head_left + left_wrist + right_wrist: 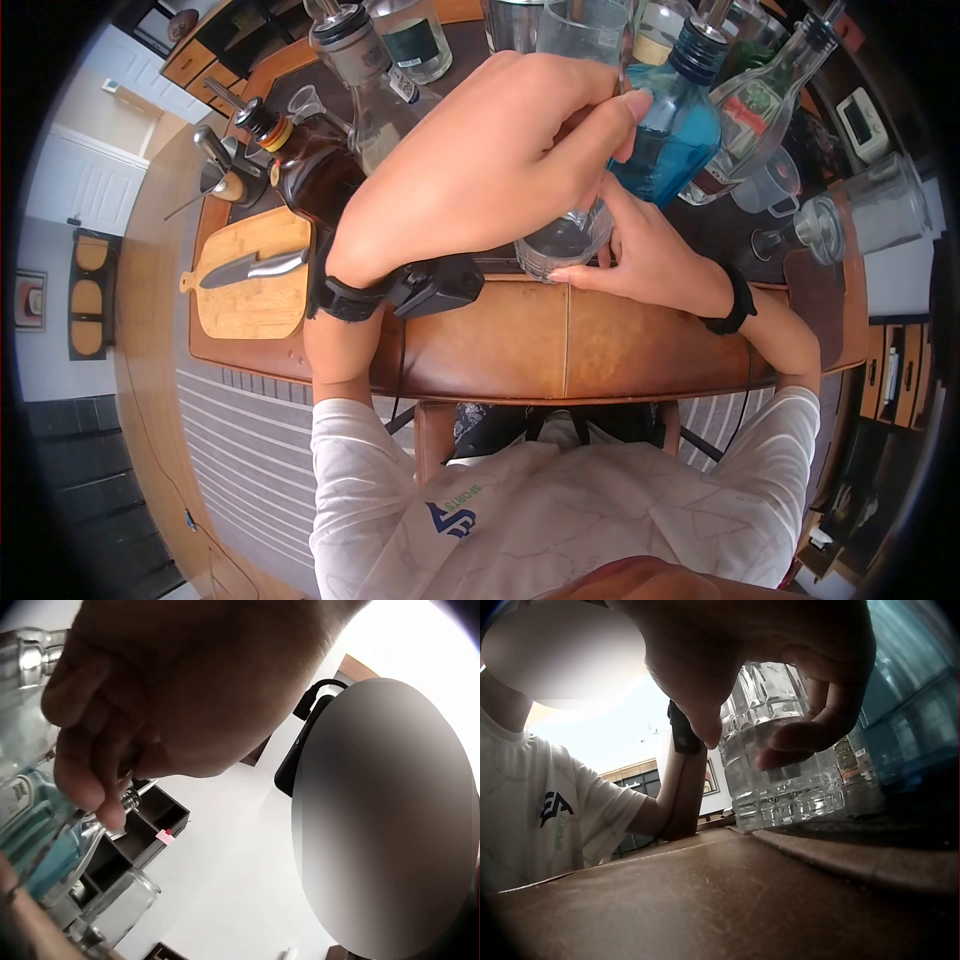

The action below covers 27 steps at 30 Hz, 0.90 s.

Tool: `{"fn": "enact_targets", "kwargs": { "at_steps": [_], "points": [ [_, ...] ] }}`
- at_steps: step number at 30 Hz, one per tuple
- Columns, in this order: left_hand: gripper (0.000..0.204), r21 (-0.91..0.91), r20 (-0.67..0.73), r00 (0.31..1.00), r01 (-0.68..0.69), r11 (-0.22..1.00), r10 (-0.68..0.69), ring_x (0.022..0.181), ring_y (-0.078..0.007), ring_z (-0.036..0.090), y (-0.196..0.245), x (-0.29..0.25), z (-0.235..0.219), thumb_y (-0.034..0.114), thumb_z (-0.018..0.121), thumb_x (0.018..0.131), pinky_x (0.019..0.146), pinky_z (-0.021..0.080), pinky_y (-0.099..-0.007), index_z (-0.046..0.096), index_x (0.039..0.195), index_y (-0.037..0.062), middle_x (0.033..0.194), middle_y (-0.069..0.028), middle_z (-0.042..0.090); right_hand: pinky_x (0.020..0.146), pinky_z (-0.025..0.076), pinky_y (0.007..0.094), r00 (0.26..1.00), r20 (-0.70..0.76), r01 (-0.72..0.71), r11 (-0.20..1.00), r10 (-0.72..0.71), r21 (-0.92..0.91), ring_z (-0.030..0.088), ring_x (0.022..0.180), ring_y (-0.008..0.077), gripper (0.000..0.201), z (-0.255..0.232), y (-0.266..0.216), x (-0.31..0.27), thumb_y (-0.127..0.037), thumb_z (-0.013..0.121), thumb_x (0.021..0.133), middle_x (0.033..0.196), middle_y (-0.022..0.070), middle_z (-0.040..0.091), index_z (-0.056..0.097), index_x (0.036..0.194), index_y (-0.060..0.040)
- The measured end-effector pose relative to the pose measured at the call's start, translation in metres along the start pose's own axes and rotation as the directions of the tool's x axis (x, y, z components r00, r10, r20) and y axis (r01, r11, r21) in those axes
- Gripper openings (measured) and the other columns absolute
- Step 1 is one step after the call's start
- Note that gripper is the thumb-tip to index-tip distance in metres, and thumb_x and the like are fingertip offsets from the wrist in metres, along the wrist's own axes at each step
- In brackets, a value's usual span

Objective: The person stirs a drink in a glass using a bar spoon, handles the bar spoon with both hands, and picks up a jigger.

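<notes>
The left hand (490, 150) is raised above the one cut-patterned glass (562, 248), wrist bent, back of the hand upward, its fingers curled in and pinching one thin twisted stem (46, 851) that slants down from the fingertips in the left wrist view. The right hand (650, 245) comes in low from the other side, partly open, thumb and fingers curved round the glass, which stands on the counter (500, 335) near its leather edge. One blue bottle (670, 145) is just beyond the hands; one brown bottle (320, 185) is on the left. One knife (275, 265) lies on one cutting board (240, 312), and one clear handled cup (770, 185) sits to the right. Two wrist straps show, one per arm
</notes>
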<state>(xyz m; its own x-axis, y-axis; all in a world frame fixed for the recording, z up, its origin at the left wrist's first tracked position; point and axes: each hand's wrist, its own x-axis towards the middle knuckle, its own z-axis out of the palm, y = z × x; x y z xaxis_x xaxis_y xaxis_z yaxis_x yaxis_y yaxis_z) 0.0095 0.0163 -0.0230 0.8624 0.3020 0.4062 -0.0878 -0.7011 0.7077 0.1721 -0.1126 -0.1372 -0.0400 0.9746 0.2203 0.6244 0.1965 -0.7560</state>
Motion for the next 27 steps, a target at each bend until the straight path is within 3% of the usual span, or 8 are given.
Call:
{"fn": "enact_targets", "kwargs": {
  "at_steps": [3,6,8,12,17,21,23,27],
  "points": [
    [0.040,-0.025,0.150,0.980,0.139,0.990,-0.134,0.051,-0.0070,0.054,0.009,-0.001,-0.009,0.030,0.052,0.108,0.050,0.042,-0.0236,0.066,0.086,0.0000,0.056,-0.0016,0.058,0.058,0.050,0.0344,1.000,0.020,-0.013,1.000,0.013,0.024,0.062,0.063,0.0234,0.101,-0.003,-0.006,0.002,-0.039,0.088,0.077,0.091,0.0184,0.064,0.033,0.151,0.0030],
    [0.040,0.076,0.118,0.991,0.060,0.995,-0.068,0.050,-0.0072,0.053,0.000,0.000,-0.007,0.030,0.051,0.108,0.049,0.042,-0.0239,0.066,0.086,-0.0001,0.056,-0.0017,0.058,0.057,0.050,0.0343,0.996,0.050,-0.076,0.997,0.075,0.014,0.062,0.063,0.0235,0.101,-0.003,-0.005,0.001,-0.039,0.088,0.077,0.091,0.0186,0.064,0.033,0.151,0.0028],
    [0.041,0.252,-0.006,1.000,0.008,0.968,-0.007,0.051,-0.0070,0.055,-0.006,0.003,-0.005,0.031,0.051,0.108,0.050,0.043,-0.0242,0.066,0.087,-0.0004,0.057,-0.0025,0.059,0.058,0.050,0.0343,0.993,0.066,-0.104,0.994,0.102,0.017,0.062,0.063,0.0235,0.101,-0.005,-0.006,0.001,-0.039,0.088,0.077,0.092,0.0188,0.064,0.033,0.150,0.0029],
    [0.041,0.152,-0.051,0.999,-0.004,0.988,0.012,0.053,-0.0071,0.056,-0.010,0.004,0.001,0.031,0.050,0.108,0.051,0.044,-0.0242,0.066,0.087,-0.0003,0.059,-0.0030,0.061,0.058,0.050,0.0342,0.998,0.038,-0.054,0.998,0.055,-0.012,0.062,0.063,0.0237,0.101,-0.003,-0.003,0.001,-0.040,0.088,0.076,0.093,0.0192,0.064,0.033,0.150,0.0031],
    [0.040,-0.053,0.134,0.984,0.126,0.991,-0.118,0.054,-0.0074,0.056,0.005,0.000,-0.005,0.031,0.051,0.108,0.052,0.044,-0.0243,0.065,0.087,-0.0004,0.060,-0.0027,0.061,0.058,0.051,0.0348,1.000,0.014,-0.024,1.000,0.024,0.015,0.063,0.063,0.0240,0.101,-0.001,-0.003,0.000,-0.039,0.088,0.077,0.094,0.0199,0.064,0.033,0.150,0.0027],
    [0.040,0.032,0.129,0.982,0.132,0.991,-0.135,0.054,-0.0075,0.056,0.006,-0.001,-0.010,0.031,0.051,0.108,0.052,0.043,-0.0243,0.065,0.087,-0.0006,0.059,-0.0025,0.060,0.059,0.051,0.0351,0.998,0.035,-0.043,0.999,0.042,0.026,0.063,0.063,0.0239,0.101,-0.002,-0.003,0.001,-0.038,0.088,0.077,0.094,0.0200,0.065,0.032,0.151,0.0021],
    [0.040,0.243,-0.002,0.999,0.032,0.970,-0.033,0.054,-0.0076,0.055,-0.002,0.002,-0.008,0.030,0.051,0.108,0.052,0.043,-0.0242,0.065,0.087,-0.0005,0.059,-0.0020,0.058,0.059,0.051,0.0350,0.997,0.047,-0.060,0.998,0.059,0.020,0.063,0.063,0.0238,0.101,-0.004,-0.005,0.001,-0.038,0.088,0.077,0.094,0.0196,0.064,0.032,0.151,0.0020],
    [0.040,0.121,-0.020,1.000,0.018,0.993,-0.016,0.054,-0.0075,0.054,-0.008,0.003,-0.001,0.030,0.051,0.108,0.053,0.043,-0.0242,0.065,0.087,-0.0002,0.058,-0.0016,0.057,0.059,0.051,0.0349,0.995,0.060,-0.078,0.997,0.076,0.021,0.062,0.062,0.0239,0.100,-0.004,-0.005,0.001,-0.038,0.088,0.077,0.093,0.0192,0.064,0.032,0.151,0.0018]
  ]
}}
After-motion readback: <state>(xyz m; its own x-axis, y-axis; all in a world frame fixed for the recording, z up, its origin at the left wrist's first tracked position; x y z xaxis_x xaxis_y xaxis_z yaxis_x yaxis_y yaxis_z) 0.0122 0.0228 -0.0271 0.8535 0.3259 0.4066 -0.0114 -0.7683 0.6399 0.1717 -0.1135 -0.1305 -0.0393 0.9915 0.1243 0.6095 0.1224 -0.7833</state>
